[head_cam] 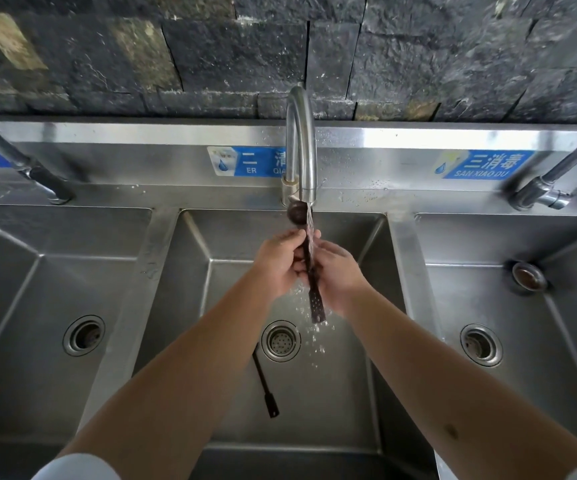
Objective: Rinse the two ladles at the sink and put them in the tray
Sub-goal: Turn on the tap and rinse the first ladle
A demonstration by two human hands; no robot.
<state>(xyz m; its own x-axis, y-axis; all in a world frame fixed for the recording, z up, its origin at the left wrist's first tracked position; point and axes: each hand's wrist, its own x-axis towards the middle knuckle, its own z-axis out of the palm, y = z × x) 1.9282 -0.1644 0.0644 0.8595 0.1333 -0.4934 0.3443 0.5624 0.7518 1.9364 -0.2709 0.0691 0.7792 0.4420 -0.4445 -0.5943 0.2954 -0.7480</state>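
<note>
Dark long-handled ladle (309, 268) sits over the middle stainless steel sink basin (328, 375), directly under the curved steel tap (301, 143). Bowl end far, just below the spout; flat perforated handle end near, pointing down toward the drain (281, 340). Running water (310, 225) hits the handle, splashes fall into the basin. Left hand (276, 263) has its fingers curled round the handle from the left. Right hand (337, 271) wraps it from the right, fingers bent round the shaft. Both hands touch each other around the handle. Second dark ladle (265, 386) lies on the basin floor near the drain, only its thin handle visible, the rest hidden behind the left forearm. Left basin (31, 306) and right basin (522, 341) flank the middle one, each with its own tap. Blue labels (484, 164) on the steel backsplash, dark stone wall (211, 53) behind.
</note>
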